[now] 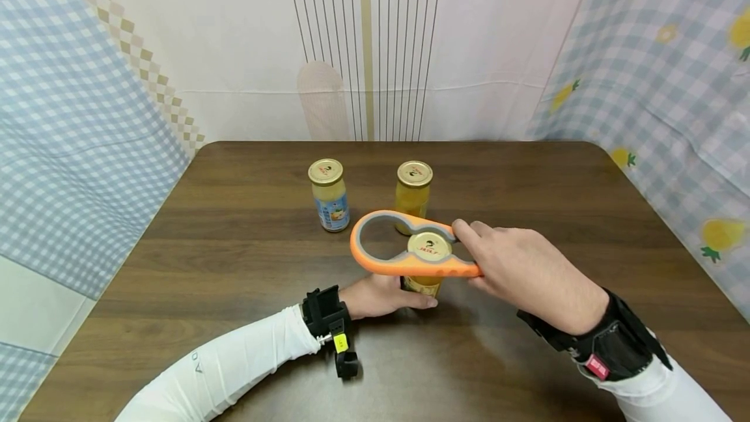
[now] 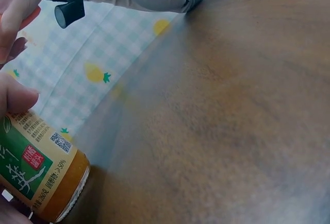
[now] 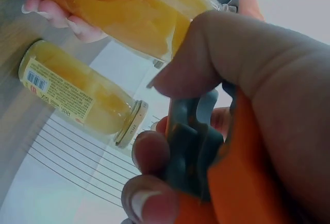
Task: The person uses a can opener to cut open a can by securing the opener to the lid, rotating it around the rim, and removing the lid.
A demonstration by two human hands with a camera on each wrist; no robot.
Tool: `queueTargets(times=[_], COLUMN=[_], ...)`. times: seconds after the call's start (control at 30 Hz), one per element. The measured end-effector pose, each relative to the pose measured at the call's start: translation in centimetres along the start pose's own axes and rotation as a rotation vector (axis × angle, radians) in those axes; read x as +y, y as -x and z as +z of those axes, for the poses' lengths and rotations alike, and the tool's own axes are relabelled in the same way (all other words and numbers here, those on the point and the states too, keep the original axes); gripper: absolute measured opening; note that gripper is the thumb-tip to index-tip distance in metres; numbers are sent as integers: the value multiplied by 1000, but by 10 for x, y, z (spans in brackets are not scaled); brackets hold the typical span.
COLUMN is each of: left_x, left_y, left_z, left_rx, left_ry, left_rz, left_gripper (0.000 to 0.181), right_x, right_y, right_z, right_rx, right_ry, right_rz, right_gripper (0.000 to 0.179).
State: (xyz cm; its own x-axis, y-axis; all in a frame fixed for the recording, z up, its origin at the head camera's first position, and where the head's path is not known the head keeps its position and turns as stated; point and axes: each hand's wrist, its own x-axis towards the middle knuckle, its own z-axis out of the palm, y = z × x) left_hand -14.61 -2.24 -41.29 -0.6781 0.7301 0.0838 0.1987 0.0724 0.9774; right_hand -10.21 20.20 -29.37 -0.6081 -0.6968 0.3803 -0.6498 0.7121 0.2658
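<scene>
Near the table's middle, my left hand (image 1: 383,295) grips a glass jar (image 1: 423,286) of fruit pieces in syrup, fingers around its side. In the left wrist view, the jar's green and tan label (image 2: 33,165) shows under my thumb. My right hand (image 1: 521,272) holds an orange and grey jar opener (image 1: 375,264) by its handle end. Its looped frame lies level around the jar's gold lid (image 1: 430,246), which shows through the opening nearer the handle. In the right wrist view, thumb and fingers wrap the opener's orange handles (image 3: 242,162), beside the held jar (image 3: 129,10).
Behind the opener stands another gold-lidded jar (image 1: 413,194) of yellow fruit, partly covered by it. A pale jar with a blue label (image 1: 333,211) stands to its left. The brown wooden table (image 1: 234,246) reaches back to a patterned cloth (image 1: 246,44), with checked cloths at both sides.
</scene>
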Motion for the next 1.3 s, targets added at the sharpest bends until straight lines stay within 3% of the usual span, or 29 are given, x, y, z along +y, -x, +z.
queueTargets(times=[0.27,0.53,0.63,0.83,1.3], left_x=[-2,-1,-1,-4,-2], left_y=[-1,-1,-2,-7,-6], left_z=[0,-1,-1,-2,1], left_rx=[-11,-9,-16,-59,-61], left_ry=[-26,-64,-89,-128,-8], left_rz=[-3,-22,2,130,119], left_gripper=[67,69,70,87,97], right_x=[0,-1,-1,-1,1], right_y=[0,0,-1,-3,-5], right_z=[1,3,2,4,9], right_rx=[31,-14,-47,-53,-16], right_ry=[24,12,11,2,-14], right_rz=[-30,3,20,47,53], right_gripper=[54,56,59,57,52])
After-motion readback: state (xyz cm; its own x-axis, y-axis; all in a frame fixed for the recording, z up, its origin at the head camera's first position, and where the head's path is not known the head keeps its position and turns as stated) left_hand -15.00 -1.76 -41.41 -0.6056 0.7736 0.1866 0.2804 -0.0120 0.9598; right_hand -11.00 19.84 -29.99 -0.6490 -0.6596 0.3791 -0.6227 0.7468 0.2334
